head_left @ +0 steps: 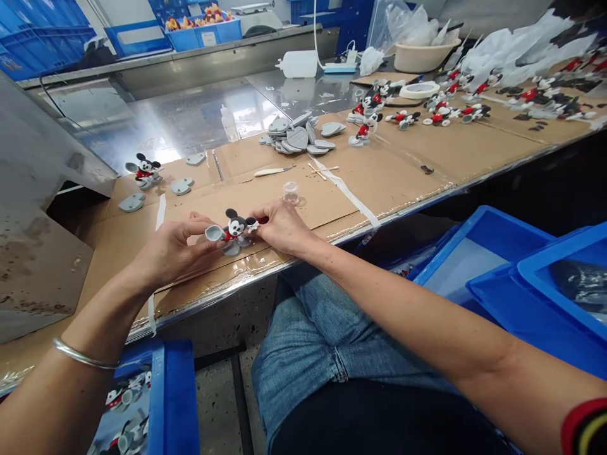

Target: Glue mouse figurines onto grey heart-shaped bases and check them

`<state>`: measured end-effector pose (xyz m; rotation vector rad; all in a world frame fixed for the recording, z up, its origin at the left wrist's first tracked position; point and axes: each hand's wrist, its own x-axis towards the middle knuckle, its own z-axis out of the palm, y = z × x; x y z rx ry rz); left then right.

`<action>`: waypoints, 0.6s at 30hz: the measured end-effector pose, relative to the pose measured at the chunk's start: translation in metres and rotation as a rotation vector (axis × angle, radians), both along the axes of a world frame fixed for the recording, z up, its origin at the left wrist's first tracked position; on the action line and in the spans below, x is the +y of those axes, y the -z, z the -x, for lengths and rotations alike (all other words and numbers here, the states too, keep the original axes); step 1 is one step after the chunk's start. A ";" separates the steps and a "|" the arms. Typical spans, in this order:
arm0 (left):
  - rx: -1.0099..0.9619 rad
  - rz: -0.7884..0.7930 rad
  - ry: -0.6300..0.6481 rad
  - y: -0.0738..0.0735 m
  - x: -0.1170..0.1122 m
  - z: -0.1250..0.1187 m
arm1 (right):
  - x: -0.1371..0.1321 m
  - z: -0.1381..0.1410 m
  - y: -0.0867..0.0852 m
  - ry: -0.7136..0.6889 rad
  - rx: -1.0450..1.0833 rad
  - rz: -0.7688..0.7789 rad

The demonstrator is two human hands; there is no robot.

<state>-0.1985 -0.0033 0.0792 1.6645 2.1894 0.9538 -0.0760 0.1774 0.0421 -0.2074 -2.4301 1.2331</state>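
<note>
A mouse figurine (236, 226) with black ears, a red body and a grey cup-like piece at its side stands on a grey base (232, 250) near the table's front edge. My left hand (177, 248) pinches it from the left, fingertips by the grey cup. From the other side, my right hand (282, 226) has its fingers closed at the figurine's arm; the exact contact is partly hidden. Just beyond my right hand is a small clear cup (291, 192). Farther back lie a white-handled knife (271, 171) and cotton swabs (323, 169).
Grey heart-shaped bases (298, 138) are piled behind, and several lie loose at left near another figurine (145, 170). More figurines (441, 114) cover the right side. A metal box (38, 240) flanks the left; blue bins (478, 253) sit below the table edge.
</note>
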 end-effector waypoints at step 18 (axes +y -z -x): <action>-0.112 0.045 -0.058 0.002 -0.004 0.001 | 0.000 0.000 -0.002 0.015 0.019 -0.028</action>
